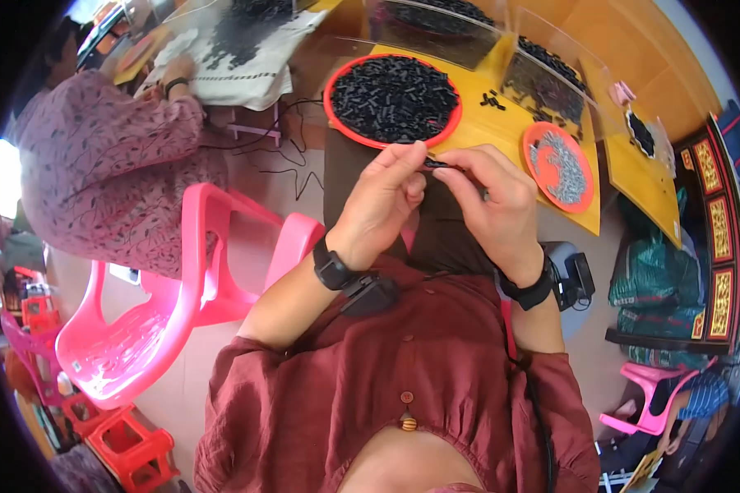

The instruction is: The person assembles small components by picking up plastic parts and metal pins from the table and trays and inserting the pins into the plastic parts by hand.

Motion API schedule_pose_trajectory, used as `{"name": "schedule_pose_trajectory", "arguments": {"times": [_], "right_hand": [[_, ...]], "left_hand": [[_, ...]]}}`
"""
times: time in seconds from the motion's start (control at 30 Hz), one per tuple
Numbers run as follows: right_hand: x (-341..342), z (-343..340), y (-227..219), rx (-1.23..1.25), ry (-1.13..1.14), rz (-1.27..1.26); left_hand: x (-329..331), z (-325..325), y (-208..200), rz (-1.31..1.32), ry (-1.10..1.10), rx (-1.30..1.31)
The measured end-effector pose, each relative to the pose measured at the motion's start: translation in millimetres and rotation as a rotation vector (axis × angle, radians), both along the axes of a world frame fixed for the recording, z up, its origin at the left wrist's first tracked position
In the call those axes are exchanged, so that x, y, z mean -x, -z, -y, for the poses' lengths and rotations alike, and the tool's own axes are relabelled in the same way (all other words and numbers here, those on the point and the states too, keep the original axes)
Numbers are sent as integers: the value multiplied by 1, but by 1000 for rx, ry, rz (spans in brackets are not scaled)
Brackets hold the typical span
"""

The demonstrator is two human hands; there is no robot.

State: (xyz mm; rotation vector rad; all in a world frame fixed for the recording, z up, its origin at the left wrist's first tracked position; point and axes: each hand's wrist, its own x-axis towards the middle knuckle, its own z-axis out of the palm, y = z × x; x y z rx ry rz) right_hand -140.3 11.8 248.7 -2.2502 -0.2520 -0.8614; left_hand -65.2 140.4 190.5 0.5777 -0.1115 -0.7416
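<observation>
Just in front of the near edge of the yellow table, my two hands meet at the fingertips. Between the thumb and fingers of my right hand (pixel 501 205) is a small black plastic piece (pixel 436 163). My left hand (pixel 382 201) pinches at the other end of it, its remaining fingers curled in; what exactly lies between its thumb and finger is hidden. Right beyond my left hand stands a round red tray (pixel 327 103) heaped with small black pieces. To the right of my right hand, a red-orange plate (pixel 561 200) holds many tiny silver-grey parts.
Several loose black pieces (pixel 492 101) lie on the yellow table (pixel 477 127). Clear plastic panels (pixel 436 37) stand behind, with more black pieces. A pink chair (pixel 193 271) is at my left, near a co-worker in a patterned garment (pixel 115 164). Red stools (pixel 131 448) stand lower left.
</observation>
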Motion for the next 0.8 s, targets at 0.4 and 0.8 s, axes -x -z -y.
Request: {"name": "schedule_pose_trajectory", "arguments": {"times": [0.4, 0.8], "right_hand": [[3, 1, 13, 111, 31, 91], [1, 0, 10, 1, 73, 97]], "left_hand": [[9, -5, -2, 24, -19, -10], [4, 1, -3, 148, -117, 15]]}}
